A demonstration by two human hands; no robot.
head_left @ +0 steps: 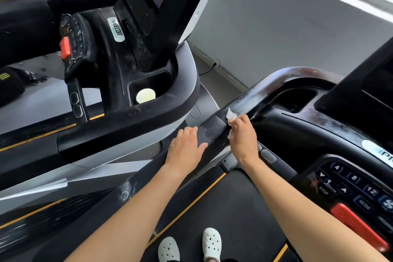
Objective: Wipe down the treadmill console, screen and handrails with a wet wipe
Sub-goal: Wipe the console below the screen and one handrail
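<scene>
**Head view: wipe on the handrail**

Both bare forearms reach forward and to the left. The left hand (187,147) lies flat, palm down, on the handrail (212,131) with its fingers straight and holding nothing. The right hand (242,136) sits just beyond it, fingers curled round a crumpled white wipe (231,116) and pressing it to the rail's top. The rail's long axis runs from lower left up to the right, then curves into the console (350,185); its glossy stretch past the wipe looks smeared. White shoes (211,240) stand on the black belt (223,204). A second treadmill (127,123) stands to the left, and a grey wall (276,27) lies ahead.
</scene>
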